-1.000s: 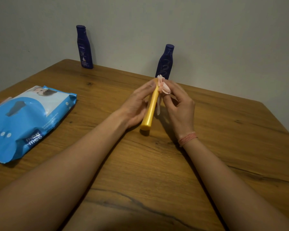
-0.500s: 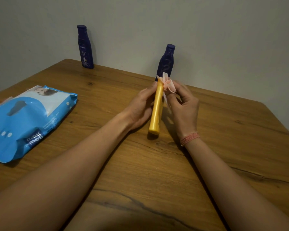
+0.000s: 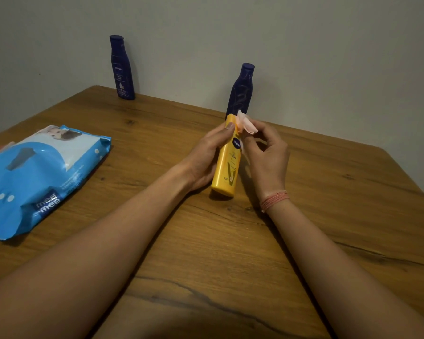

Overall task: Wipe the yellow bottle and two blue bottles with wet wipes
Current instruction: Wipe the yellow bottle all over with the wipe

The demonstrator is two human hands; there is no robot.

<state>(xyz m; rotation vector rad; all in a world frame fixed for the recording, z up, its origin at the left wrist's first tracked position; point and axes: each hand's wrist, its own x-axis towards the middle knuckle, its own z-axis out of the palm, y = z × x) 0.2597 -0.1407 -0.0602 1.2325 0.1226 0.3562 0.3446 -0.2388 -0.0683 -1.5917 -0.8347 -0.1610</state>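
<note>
My left hand (image 3: 206, 157) grips the yellow bottle (image 3: 227, 165) from the left, with the bottle's base on the wooden table (image 3: 328, 216) and its label facing me. My right hand (image 3: 267, 155) pinches a small pale wet wipe (image 3: 246, 124) against the bottle's top end. One blue bottle (image 3: 240, 94) stands upright just behind the yellow one, by the wall. A second blue bottle (image 3: 121, 68) stands at the far left corner of the table.
A blue pack of wet wipes (image 3: 39, 177) lies flat on the left side of the table. The grey wall (image 3: 328, 57) runs right behind the table's far edge.
The yellow bottle has turned in my left hand, so its label now faces me, and it stands more upright. My right hand with the wipe stayed at the bottle's top.
</note>
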